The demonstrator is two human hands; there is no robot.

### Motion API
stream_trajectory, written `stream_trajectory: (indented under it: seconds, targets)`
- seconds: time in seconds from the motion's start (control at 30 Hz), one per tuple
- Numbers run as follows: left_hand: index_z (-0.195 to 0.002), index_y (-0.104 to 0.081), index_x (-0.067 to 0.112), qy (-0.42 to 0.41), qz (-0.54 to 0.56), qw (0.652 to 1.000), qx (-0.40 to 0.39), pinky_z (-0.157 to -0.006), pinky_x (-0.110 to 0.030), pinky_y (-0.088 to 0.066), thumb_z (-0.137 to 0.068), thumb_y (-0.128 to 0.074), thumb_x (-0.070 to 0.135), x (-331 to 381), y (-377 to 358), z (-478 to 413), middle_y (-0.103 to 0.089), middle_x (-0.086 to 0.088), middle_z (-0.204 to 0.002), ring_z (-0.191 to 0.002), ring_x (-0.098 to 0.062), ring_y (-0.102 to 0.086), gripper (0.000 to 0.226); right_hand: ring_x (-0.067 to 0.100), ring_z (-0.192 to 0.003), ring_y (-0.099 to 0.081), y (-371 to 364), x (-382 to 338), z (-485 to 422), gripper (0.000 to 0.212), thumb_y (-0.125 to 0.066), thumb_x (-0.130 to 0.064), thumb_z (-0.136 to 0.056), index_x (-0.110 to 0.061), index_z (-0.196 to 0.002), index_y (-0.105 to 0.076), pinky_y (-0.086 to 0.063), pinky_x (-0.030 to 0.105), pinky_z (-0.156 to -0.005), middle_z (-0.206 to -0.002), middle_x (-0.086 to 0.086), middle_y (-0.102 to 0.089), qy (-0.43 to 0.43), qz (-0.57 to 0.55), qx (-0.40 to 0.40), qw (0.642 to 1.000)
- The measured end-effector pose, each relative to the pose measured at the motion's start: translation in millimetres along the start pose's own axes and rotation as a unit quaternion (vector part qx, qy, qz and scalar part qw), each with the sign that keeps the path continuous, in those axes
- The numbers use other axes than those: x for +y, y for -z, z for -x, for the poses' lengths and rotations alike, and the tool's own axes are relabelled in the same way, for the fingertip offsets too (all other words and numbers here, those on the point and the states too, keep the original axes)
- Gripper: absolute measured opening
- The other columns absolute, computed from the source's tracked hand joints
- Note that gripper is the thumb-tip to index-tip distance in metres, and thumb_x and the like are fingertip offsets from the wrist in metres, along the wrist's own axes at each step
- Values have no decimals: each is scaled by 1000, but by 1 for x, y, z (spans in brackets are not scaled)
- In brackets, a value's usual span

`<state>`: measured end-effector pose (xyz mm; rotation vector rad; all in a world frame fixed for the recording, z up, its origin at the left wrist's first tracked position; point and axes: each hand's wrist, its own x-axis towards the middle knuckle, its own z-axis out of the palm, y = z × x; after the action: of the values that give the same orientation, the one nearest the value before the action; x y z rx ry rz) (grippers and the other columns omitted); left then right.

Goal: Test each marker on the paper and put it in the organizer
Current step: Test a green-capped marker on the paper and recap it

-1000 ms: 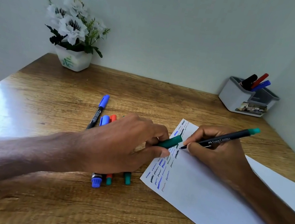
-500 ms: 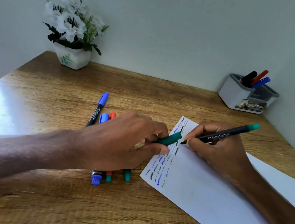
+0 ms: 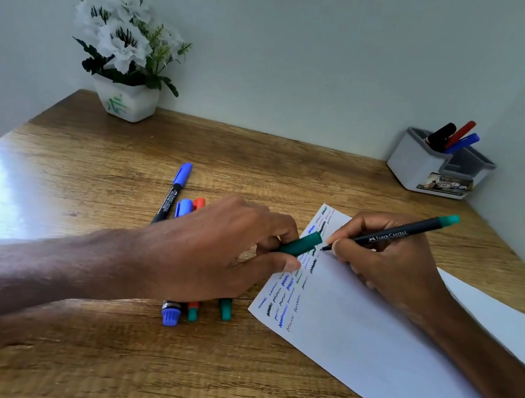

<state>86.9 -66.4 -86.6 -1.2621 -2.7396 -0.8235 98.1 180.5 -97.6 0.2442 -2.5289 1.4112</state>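
The paper (image 3: 385,351) is my landmark, lying flat and slantwise on the wooden desk (image 3: 88,360), its left strip covered in short scribbles, blue and dark ones among them. Just left of the paper's near-left corner, three marker ends poke out from under my left wrist: a blue one (image 3: 170,316), an orange one with a teal end (image 3: 193,311), and a teal one (image 3: 226,309). My left hand (image 3: 210,252) sits at the paper's left edge, fingers pinched around a green cap (image 3: 302,244), thumb tip pressing on the sheet. On the paper itself, my right hand (image 3: 392,265) grips the dark Faber-Castell marker (image 3: 390,236) in a writing hold, tip down on the sheet among the scribbles and close to the cap's open end, teal tail slanting up and away to the right. Left of the paper, past my knuckles, a capped blue marker (image 3: 173,192) lies alone on the desk. Far beyond the paper's right side, in the corner, the grey organizer (image 3: 416,165) holds a black marker (image 3: 440,135), a red one (image 3: 460,133) and a blue one (image 3: 463,142) in its back compartment. Way off to the far left of the paper, a white pot of white flowers (image 3: 126,71) stands against the wall.
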Motion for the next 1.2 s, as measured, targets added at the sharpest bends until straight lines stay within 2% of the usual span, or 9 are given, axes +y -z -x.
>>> stream_trajectory:
  seconds: [0.17,0.3,0.53,0.67,0.83,0.97,1.07,1.13,1.2]
  targets:
    - [-116,-65,31,-8,3,1000,2,-77,-20,-53,-102,-51,52,-1,0,0,-72,17,-102,-92,2,-65,29,2,-41,-51,-1,0,0,11,-73,5,-81,-3,-74,-76,-38,14,-40,-53,-7,-65,-7,0,6,1000]
    - [-114,-65,30,-10,7,1000,0,-74,-23,-54,-103,-52,50,-2,-1,0,-73,15,-102,-93,-1,-67,26,17,-42,-50,-1,0,0,13,-72,3,-81,-6,-73,-76,-38,21,-37,-54,4,-65,-16,-15,16,1000]
    - [-112,-65,30,-9,-5,1000,3,-74,-23,-53,-101,-50,53,-1,-1,0,-72,17,-98,-90,-1,-66,29,21,-38,-47,-1,0,0,8,-71,-1,-80,-3,-73,-75,-38,23,-36,-58,24,-63,-18,-18,18,1000]
    - [-113,-65,31,-13,0,1000,-3,-74,-24,-53,-102,-51,52,-3,-1,-1,-73,16,-101,-91,0,-66,27,19,-36,-46,-1,2,-1,10,-69,5,-83,0,-77,-74,-37,23,-36,-56,15,-62,-32,-55,29,998]
    - [-116,-66,29,-22,3,1000,6,-80,-25,-54,-103,-51,50,-6,1,-1,-70,15,-104,-96,-1,-65,29,20,-53,-51,5,4,-4,8,-67,7,-88,2,-87,-73,-43,26,-38,-66,14,-63,-56,-173,66,981]
    - [-119,-70,33,-18,-5,998,62,-84,-16,-47,-100,-56,48,-10,4,-2,-68,19,-102,-100,6,-58,29,23,-57,-59,7,-2,-4,8,-73,3,-87,4,-93,-68,-49,29,-41,-73,17,-70,-15,-180,58,982]
    - [-126,-69,34,-7,-27,994,102,-80,-12,-45,-96,-59,51,-14,6,-3,-67,24,-104,-98,10,-57,37,22,-54,-57,7,-8,-2,8,-77,-5,-85,0,-89,-73,-48,28,-42,-70,15,-68,26,-175,50,983]
    - [-128,-70,33,-1,-36,992,120,-78,-11,-44,-94,-61,51,-17,8,-3,-63,28,-101,-97,9,-57,39,22,-57,-60,7,-10,-1,11,-76,-9,-85,-1,-92,-75,-50,28,-44,-73,14,-69,37,-192,36,980]
    - [-127,-71,31,0,-35,991,130,-78,-14,-47,-93,-64,48,-19,10,-4,-58,33,-95,-94,7,-58,38,25,-66,-64,9,-12,0,18,-68,-12,-93,2,-102,-75,-52,30,-49,-82,19,-71,35,-244,-4,969]
